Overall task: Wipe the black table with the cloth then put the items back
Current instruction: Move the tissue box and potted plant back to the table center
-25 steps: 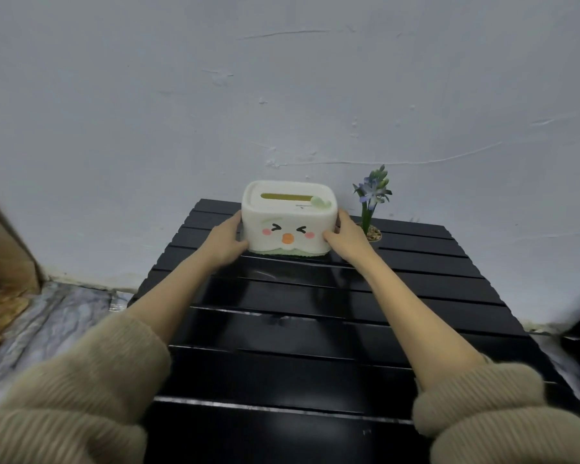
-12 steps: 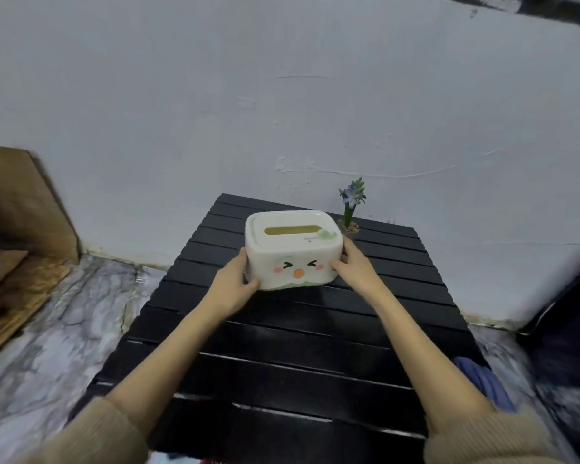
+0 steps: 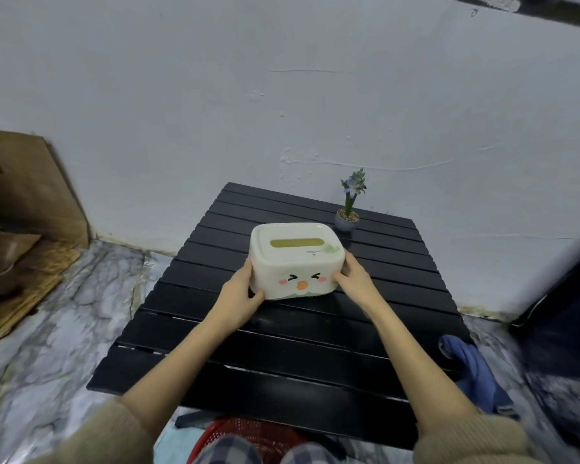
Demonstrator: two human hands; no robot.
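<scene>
Both hands (image 3: 240, 296) clasp the tissue box (image 3: 297, 259) mid-table (image 3: 399, 296)

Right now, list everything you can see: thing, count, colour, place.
tissue box: 1, cream with a face print, mid table, held at both ends
potted flower: 1, purple bloom in grey pot, far side of table, behind the box
table: 1, black slats, centre
cloth: 1, blue, table's right edge
cardboard: brown, left, against wall
basket: 1, red mesh, under the near edge
left hand: on the box's left end
right hand: on the box's right end
</scene>
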